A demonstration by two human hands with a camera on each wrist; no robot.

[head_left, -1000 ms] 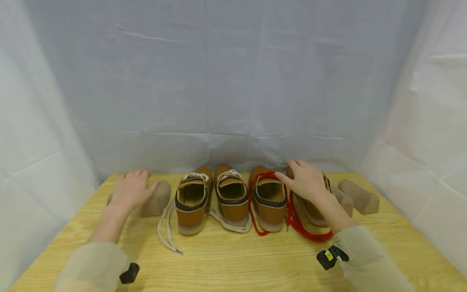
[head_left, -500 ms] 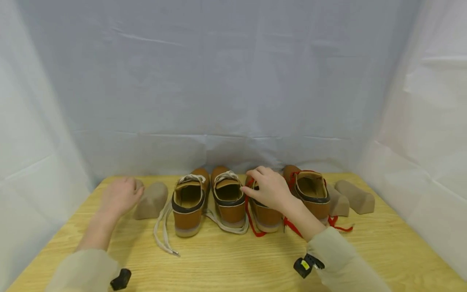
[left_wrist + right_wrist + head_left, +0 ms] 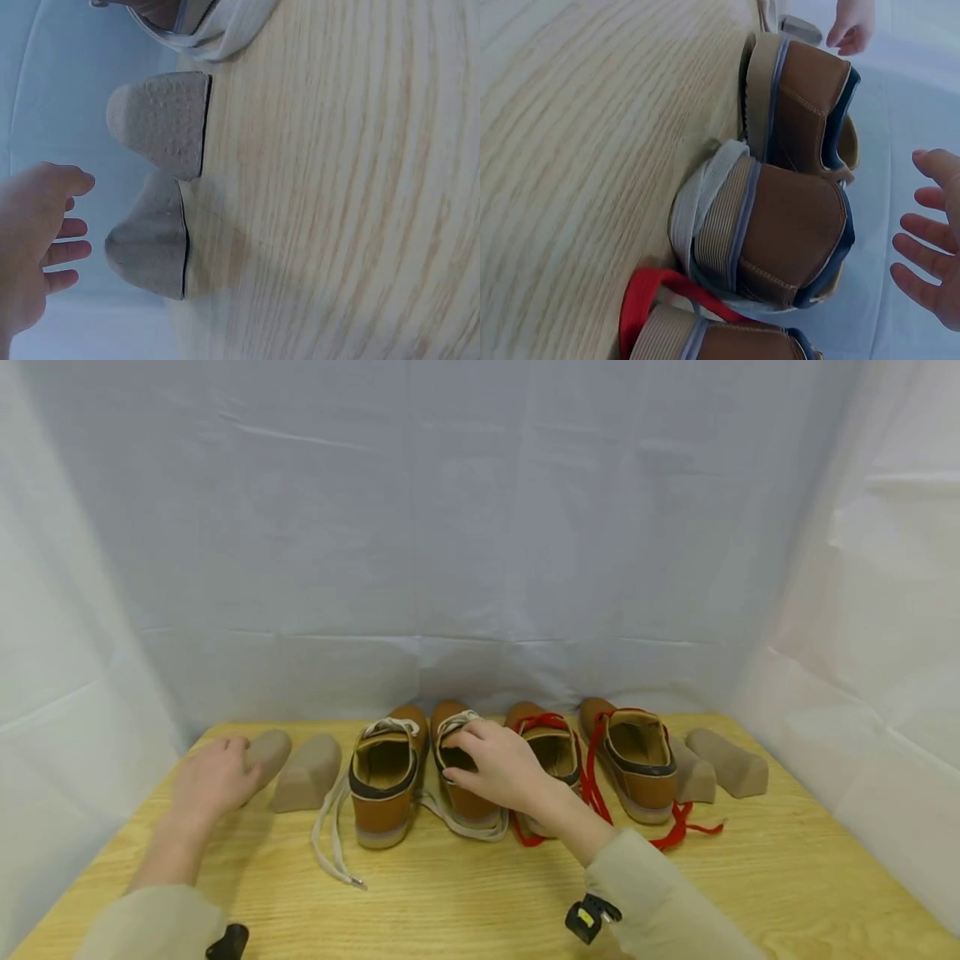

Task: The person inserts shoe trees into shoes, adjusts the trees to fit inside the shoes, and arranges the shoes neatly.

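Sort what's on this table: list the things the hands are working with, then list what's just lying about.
In hand:
- right hand above the second white-laced shoe, fingers straight
- left hand at the outermost beige block

Lying about:
- first white-laced shoe
- two red-laced shoes
- inner left beige block
- two beige blocks at right
- wooden table

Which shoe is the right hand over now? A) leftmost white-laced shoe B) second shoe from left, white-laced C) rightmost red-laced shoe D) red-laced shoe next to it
B: the right hand hangs spread over the second white-laced shoe; both red-laced shoes sit uncovered beside it.
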